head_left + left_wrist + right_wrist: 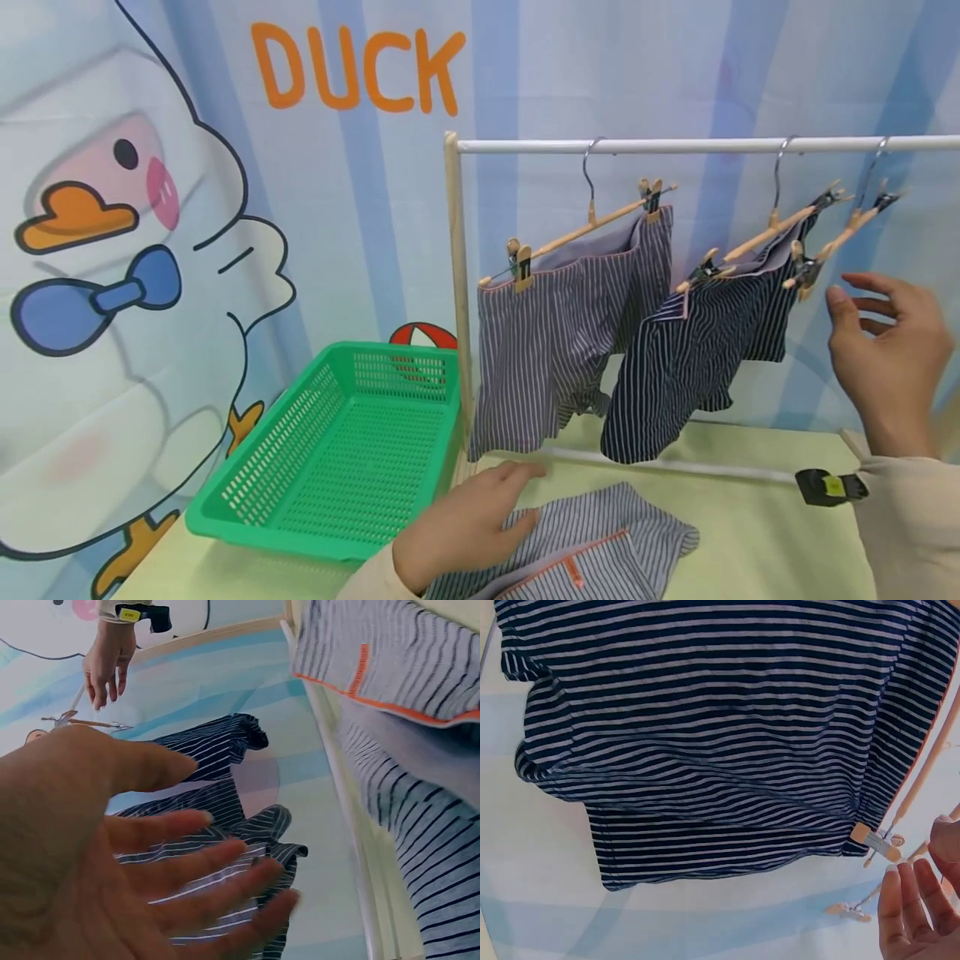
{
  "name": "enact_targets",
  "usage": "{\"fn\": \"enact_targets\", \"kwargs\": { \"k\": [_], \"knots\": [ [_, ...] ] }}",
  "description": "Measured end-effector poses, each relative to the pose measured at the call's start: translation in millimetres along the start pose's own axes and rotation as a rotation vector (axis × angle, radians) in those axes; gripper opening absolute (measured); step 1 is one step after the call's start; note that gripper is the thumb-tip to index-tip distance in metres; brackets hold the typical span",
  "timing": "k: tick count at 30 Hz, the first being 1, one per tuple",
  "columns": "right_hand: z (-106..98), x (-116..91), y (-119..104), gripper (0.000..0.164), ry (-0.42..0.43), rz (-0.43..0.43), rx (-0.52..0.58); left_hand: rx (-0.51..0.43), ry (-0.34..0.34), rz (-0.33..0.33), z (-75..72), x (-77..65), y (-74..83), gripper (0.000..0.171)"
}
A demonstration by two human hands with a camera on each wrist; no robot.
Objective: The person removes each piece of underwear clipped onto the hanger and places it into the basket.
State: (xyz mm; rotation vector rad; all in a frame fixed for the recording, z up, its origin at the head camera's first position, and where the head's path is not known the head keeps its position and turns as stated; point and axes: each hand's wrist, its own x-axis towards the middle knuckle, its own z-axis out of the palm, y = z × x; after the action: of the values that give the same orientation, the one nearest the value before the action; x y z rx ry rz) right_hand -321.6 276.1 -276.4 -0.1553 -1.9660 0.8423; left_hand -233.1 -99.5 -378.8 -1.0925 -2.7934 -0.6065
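Note:
My left hand hovers with spread fingers over grey striped shorts that lie on the table, their orange-edged waistband towards me. In the left wrist view this hand holds nothing. At the right, my right hand is raised with bent, parted fingers beside the clip of a bare wooden hanger. Nothing shows between its thumb and fingers. Just left of it, navy striped shorts hang from a clip hanger; they fill much of the right wrist view, where the fingertips are near a clip.
Grey-blue striped shorts hang from the leftmost hanger on the white rail. A green basket with nothing in it stands left of the rack's wooden post. Behind everything hangs a printed duck curtain.

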Motion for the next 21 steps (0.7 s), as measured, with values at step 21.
{"fn": "enact_targets", "kwargs": {
  "k": [21],
  "knots": [
    [9.0, -64.9, -6.3, 0.029, 0.033, -0.018, 0.195, 0.172, -0.417, -0.312, 31.8, 5.5, 3.1, 0.073]
  ]
}}
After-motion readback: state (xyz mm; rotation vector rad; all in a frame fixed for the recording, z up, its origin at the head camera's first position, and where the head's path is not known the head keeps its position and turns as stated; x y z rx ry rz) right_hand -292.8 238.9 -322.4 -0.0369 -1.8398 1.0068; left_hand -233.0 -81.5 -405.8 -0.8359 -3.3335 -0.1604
